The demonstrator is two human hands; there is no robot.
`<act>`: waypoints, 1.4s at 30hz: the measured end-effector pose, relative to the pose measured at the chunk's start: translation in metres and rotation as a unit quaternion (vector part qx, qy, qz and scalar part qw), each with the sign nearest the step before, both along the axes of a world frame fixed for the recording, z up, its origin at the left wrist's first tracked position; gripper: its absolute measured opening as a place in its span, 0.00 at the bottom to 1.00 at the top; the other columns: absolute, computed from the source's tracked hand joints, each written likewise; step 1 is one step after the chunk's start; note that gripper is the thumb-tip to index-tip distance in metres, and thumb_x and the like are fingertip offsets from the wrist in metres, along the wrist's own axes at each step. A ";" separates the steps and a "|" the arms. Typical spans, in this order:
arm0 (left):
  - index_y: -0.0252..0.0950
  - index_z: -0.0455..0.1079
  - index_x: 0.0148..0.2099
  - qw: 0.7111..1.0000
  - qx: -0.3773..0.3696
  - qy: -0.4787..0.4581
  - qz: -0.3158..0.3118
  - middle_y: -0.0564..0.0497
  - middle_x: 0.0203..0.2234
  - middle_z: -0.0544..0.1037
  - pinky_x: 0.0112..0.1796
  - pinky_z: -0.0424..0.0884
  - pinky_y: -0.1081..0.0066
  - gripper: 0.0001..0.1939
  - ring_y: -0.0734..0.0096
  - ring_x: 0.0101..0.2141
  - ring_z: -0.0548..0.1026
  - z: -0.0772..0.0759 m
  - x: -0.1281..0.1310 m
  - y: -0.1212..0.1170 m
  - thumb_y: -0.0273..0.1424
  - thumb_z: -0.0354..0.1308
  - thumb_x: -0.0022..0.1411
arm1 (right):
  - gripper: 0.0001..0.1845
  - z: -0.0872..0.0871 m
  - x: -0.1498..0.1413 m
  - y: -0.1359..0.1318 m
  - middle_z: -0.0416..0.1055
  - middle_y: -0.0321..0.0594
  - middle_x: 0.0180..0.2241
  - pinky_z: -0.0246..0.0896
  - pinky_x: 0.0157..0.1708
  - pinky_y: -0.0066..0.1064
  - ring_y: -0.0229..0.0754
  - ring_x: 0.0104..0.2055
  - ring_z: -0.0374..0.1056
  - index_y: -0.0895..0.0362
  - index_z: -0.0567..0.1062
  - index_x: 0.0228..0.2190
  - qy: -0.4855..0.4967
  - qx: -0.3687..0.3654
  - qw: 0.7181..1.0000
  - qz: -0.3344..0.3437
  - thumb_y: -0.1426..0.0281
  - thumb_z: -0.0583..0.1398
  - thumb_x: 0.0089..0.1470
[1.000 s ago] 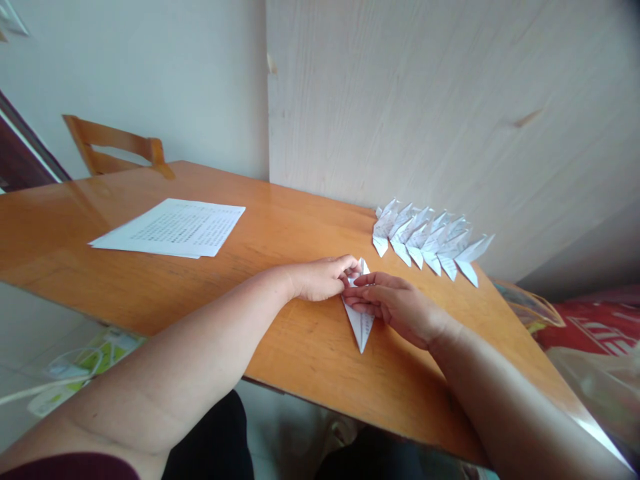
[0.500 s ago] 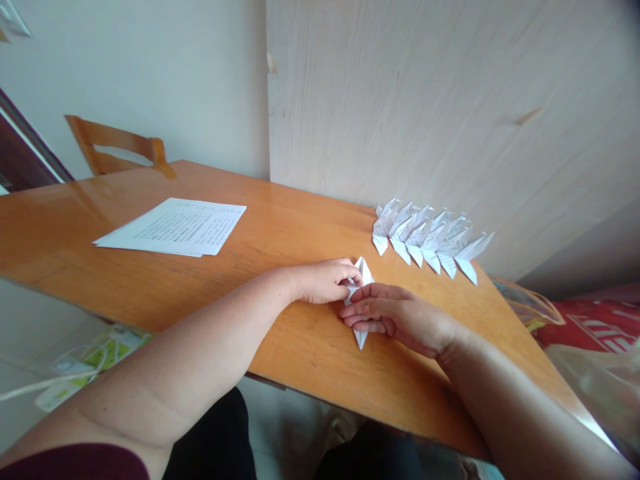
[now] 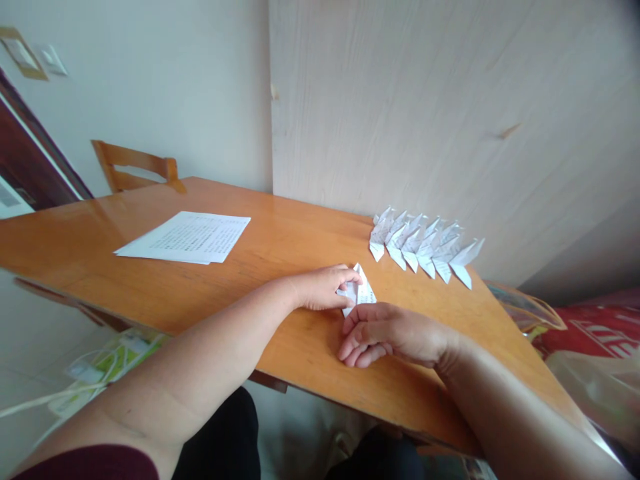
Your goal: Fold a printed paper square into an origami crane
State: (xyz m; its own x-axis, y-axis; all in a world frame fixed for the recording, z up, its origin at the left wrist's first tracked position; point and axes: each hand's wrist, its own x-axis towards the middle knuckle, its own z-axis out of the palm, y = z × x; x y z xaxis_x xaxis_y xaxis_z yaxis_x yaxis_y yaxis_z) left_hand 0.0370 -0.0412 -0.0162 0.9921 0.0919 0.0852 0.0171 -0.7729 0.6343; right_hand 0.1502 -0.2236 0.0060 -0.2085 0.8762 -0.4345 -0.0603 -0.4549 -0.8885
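A small piece of folded white paper (image 3: 367, 291) with print on it lies on the wooden table in front of me, its pointed end facing away. My left hand (image 3: 327, 287) holds it from the left, thumb and forefinger bent against it. At its near end is my right hand (image 3: 373, 333), fingers curled together and touching the paper. Those fingers hide the near part of the fold. Beyond and to the right, several folded paper pieces (image 3: 425, 247) with upturned points stand in close rows.
A stack of printed sheets (image 3: 185, 237) lies on the left of the wooden table (image 3: 300, 233). A wooden chair (image 3: 135, 167) stands behind the far left edge. Red and clear bags (image 3: 595, 333) are beside the right edge. Below left are cables (image 3: 95, 373).
The paper's near point, which stuck out below my right hand, no longer shows. My right hand has moved slightly nearer to me and its fingers are more curled. The view has tilted up a little.
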 end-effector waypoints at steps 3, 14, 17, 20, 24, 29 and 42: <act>0.38 0.66 0.58 1.000 0.005 -0.012 0.005 0.48 0.48 0.70 0.44 0.69 0.70 0.25 0.65 0.45 0.72 0.001 -0.001 -0.003 0.30 0.61 0.58 | 0.11 0.000 0.006 -0.001 0.81 0.45 0.33 0.71 0.34 0.32 0.43 0.33 0.78 0.58 0.74 0.37 -0.005 -0.001 0.997 0.075 0.65 0.64 0.52; 0.38 0.75 0.51 0.994 0.103 -0.036 -0.028 0.46 0.47 0.71 0.51 0.68 0.66 0.18 0.62 0.47 0.72 0.004 0.000 -0.006 0.27 0.60 0.58 | 0.07 -0.008 0.064 0.021 0.72 0.38 0.22 0.55 0.20 0.27 0.35 0.21 0.63 0.55 0.71 0.27 -0.171 0.177 0.900 -0.360 0.65 0.62 0.50; 0.38 0.76 0.51 0.989 0.141 -0.027 -0.032 0.46 0.47 0.73 0.50 0.68 0.66 0.17 0.61 0.48 0.73 0.011 -0.001 -0.011 0.26 0.57 0.60 | 0.05 -0.016 0.067 0.025 0.73 0.39 0.23 0.58 0.22 0.28 0.38 0.24 0.66 0.54 0.71 0.27 -0.212 0.180 0.884 -0.375 0.67 0.62 0.49; 0.38 0.77 0.49 0.982 0.185 -0.002 -0.032 0.46 0.45 0.75 0.48 0.68 0.66 0.15 0.61 0.45 0.74 0.019 -0.002 -0.020 0.28 0.54 0.64 | 0.04 -0.024 0.067 0.030 0.73 0.38 0.24 0.61 0.25 0.29 0.40 0.26 0.68 0.54 0.72 0.30 -0.257 0.190 0.871 -0.372 0.69 0.60 0.48; 0.35 0.77 0.43 0.975 0.218 0.021 -0.029 0.44 0.40 0.77 0.44 0.68 0.64 0.14 0.58 0.43 0.74 0.026 -0.008 -0.037 0.36 0.52 0.68 | 0.07 -0.033 0.072 0.036 0.74 0.39 0.27 0.63 0.32 0.33 0.43 0.31 0.69 0.54 0.74 0.31 -0.348 0.219 0.837 -0.361 0.71 0.60 0.45; 0.37 0.75 0.47 0.970 0.241 0.015 0.027 0.43 0.43 0.78 0.46 0.65 0.62 0.23 0.56 0.43 0.73 0.029 -0.033 -0.064 0.50 0.50 0.69 | 0.09 -0.036 0.076 0.037 0.76 0.40 0.32 0.60 0.40 0.35 0.46 0.38 0.69 0.54 0.76 0.33 -0.448 0.262 0.784 -0.341 0.71 0.61 0.46; 0.47 0.67 0.62 0.971 0.219 -0.070 0.059 0.47 0.57 0.74 0.55 0.58 0.51 0.25 0.52 0.53 0.70 -0.004 -0.120 -0.117 0.30 0.58 0.63 | 0.14 -0.029 0.059 0.030 0.77 0.43 0.33 0.59 0.36 0.35 0.48 0.37 0.71 0.55 0.76 0.41 -0.497 0.310 0.736 -0.340 0.63 0.56 0.55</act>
